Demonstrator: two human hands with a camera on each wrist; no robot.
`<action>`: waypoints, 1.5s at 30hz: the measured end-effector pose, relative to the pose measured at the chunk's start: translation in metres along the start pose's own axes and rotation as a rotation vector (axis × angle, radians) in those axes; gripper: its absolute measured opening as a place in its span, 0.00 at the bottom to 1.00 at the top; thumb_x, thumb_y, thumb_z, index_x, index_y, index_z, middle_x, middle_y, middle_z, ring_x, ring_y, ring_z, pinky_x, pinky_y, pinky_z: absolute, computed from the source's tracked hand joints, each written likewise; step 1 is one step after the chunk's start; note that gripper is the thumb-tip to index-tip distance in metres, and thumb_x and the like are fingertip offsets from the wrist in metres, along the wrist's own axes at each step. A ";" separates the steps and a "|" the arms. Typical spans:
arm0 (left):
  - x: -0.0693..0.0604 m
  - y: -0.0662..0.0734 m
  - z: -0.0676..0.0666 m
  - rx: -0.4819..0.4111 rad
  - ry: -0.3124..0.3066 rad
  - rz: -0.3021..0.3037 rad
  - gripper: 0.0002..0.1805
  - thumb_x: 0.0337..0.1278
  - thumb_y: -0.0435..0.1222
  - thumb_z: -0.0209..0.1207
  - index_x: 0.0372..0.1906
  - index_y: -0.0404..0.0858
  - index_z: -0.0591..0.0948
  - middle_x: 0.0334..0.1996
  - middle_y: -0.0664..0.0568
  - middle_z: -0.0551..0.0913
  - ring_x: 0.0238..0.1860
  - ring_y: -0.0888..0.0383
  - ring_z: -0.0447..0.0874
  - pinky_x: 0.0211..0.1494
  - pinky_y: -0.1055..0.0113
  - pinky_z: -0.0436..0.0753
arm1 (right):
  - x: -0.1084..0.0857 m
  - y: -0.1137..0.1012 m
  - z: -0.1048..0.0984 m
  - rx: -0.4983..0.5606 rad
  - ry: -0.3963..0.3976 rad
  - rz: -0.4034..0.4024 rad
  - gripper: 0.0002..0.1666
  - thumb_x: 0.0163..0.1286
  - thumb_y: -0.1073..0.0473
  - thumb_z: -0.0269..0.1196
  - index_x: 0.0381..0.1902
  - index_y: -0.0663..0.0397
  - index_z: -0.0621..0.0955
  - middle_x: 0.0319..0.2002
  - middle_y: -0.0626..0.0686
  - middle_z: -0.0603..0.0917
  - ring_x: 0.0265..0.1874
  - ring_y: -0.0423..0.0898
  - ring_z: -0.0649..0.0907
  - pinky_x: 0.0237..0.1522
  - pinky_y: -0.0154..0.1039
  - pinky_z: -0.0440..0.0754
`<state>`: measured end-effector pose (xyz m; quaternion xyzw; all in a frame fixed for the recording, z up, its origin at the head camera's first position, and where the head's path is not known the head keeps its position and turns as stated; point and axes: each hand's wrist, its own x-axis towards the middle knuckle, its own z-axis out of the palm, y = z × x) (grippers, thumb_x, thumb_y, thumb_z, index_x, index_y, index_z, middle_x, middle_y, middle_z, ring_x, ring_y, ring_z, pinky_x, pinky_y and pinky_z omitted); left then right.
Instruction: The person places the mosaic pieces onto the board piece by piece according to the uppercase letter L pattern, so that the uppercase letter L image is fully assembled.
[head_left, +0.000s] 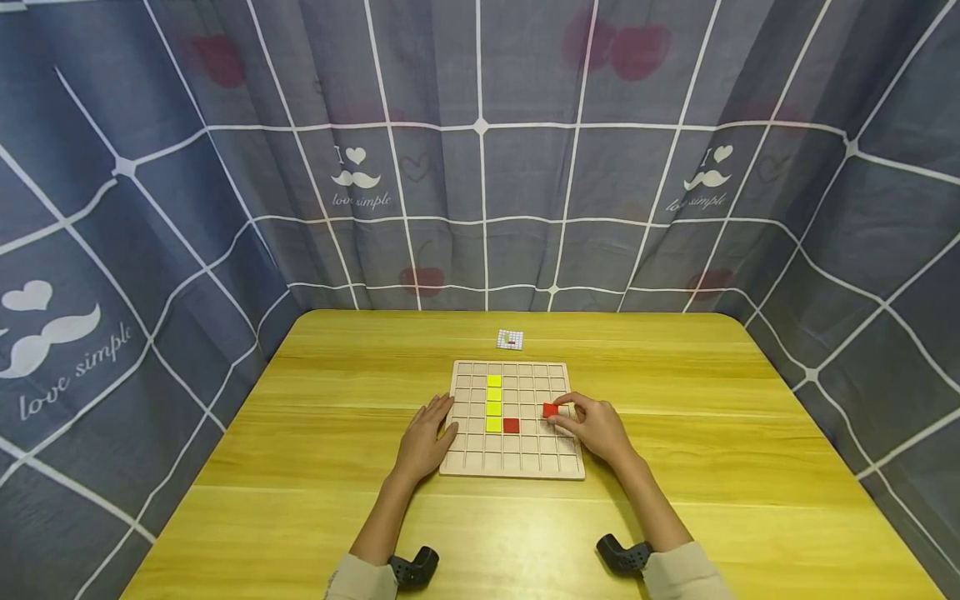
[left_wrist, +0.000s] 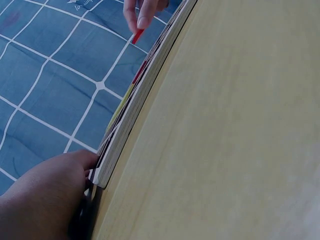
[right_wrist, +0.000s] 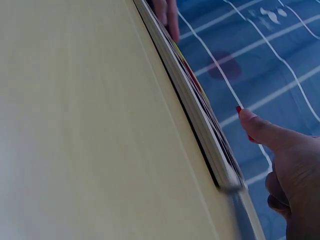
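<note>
A square wooden grid board [head_left: 468,443] lies on the table. Down its left middle runs a column of several yellow tiles [head_left: 493,395], with one red tile [head_left: 511,426] touching the right side of the lowest. My left hand [head_left: 425,437] rests at the board's left edge, fingers extended along it. Over the board's right part, my right hand [head_left: 600,427] pinches a second red tile [head_left: 551,410] between thumb and fingers. In the left wrist view, that held tile [left_wrist: 137,36] is tilted and raised above the board. The right wrist view shows the thumb [right_wrist: 257,127] pressed against it.
Behind the board lies a small white card [head_left: 517,336] with a grid pattern. The yellow wooden table [head_left: 315,475] extends around the board. A grey-blue checked curtain [head_left: 525,175] hangs behind and at both sides. Dark devices [head_left: 415,568] are strapped to both wrists.
</note>
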<state>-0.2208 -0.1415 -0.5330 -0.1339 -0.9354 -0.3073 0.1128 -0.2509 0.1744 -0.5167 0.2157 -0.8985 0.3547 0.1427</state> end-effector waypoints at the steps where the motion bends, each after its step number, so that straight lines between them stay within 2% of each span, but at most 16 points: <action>1: 0.000 0.000 0.000 0.002 -0.001 0.000 0.28 0.63 0.41 0.53 0.65 0.35 0.67 0.65 0.47 0.65 0.68 0.50 0.57 0.71 0.55 0.52 | 0.001 -0.003 0.004 0.006 -0.015 -0.006 0.16 0.53 0.46 0.69 0.38 0.44 0.83 0.10 0.38 0.58 0.10 0.33 0.53 0.12 0.28 0.52; 5: 0.000 0.000 0.001 0.002 0.000 0.002 0.28 0.63 0.41 0.53 0.65 0.35 0.67 0.65 0.47 0.65 0.68 0.50 0.57 0.71 0.55 0.52 | 0.004 -0.013 0.015 0.031 -0.077 -0.003 0.16 0.52 0.44 0.69 0.37 0.42 0.83 0.10 0.39 0.59 0.11 0.32 0.55 0.12 0.28 0.54; 11: -0.001 0.002 0.001 -0.003 -0.005 0.000 0.28 0.63 0.41 0.53 0.65 0.35 0.66 0.66 0.47 0.65 0.68 0.50 0.56 0.71 0.54 0.52 | 0.003 -0.020 0.021 -0.001 -0.143 0.030 0.16 0.52 0.42 0.68 0.37 0.40 0.83 0.09 0.38 0.62 0.11 0.33 0.56 0.13 0.29 0.55; 25: 0.000 0.001 0.001 0.003 -0.011 -0.007 0.28 0.64 0.42 0.52 0.66 0.36 0.66 0.66 0.48 0.65 0.68 0.50 0.56 0.71 0.55 0.52 | 0.002 -0.019 0.023 -0.066 -0.147 -0.014 0.17 0.54 0.41 0.67 0.38 0.41 0.84 0.09 0.38 0.61 0.11 0.32 0.55 0.14 0.29 0.55; 31: 0.001 0.002 0.002 0.006 -0.011 -0.005 0.27 0.63 0.42 0.52 0.65 0.36 0.67 0.65 0.47 0.65 0.68 0.50 0.57 0.71 0.55 0.52 | 0.001 -0.017 0.022 -0.045 -0.138 -0.012 0.17 0.54 0.41 0.67 0.38 0.41 0.83 0.09 0.38 0.61 0.11 0.32 0.56 0.13 0.29 0.55; 39: 0.000 0.002 0.002 -0.009 -0.006 -0.003 0.27 0.63 0.41 0.53 0.65 0.36 0.67 0.65 0.47 0.65 0.68 0.50 0.57 0.71 0.55 0.52 | 0.001 -0.011 0.013 0.054 -0.088 0.043 0.11 0.58 0.45 0.65 0.36 0.41 0.84 0.08 0.40 0.61 0.09 0.33 0.56 0.11 0.30 0.57; 42: 0.001 0.002 0.000 -0.037 -0.008 -0.015 0.27 0.63 0.41 0.53 0.65 0.35 0.68 0.65 0.47 0.66 0.68 0.50 0.57 0.71 0.55 0.52 | 0.002 -0.006 0.005 0.060 -0.052 0.049 0.11 0.60 0.44 0.63 0.35 0.41 0.84 0.09 0.40 0.60 0.09 0.33 0.55 0.11 0.29 0.55; 45: 0.002 0.001 -0.002 -0.104 -0.016 -0.039 0.27 0.63 0.40 0.54 0.64 0.34 0.68 0.65 0.46 0.66 0.68 0.49 0.56 0.71 0.55 0.52 | 0.003 -0.001 -0.006 0.057 -0.007 0.057 0.11 0.61 0.45 0.63 0.34 0.42 0.84 0.09 0.41 0.60 0.09 0.34 0.55 0.11 0.29 0.54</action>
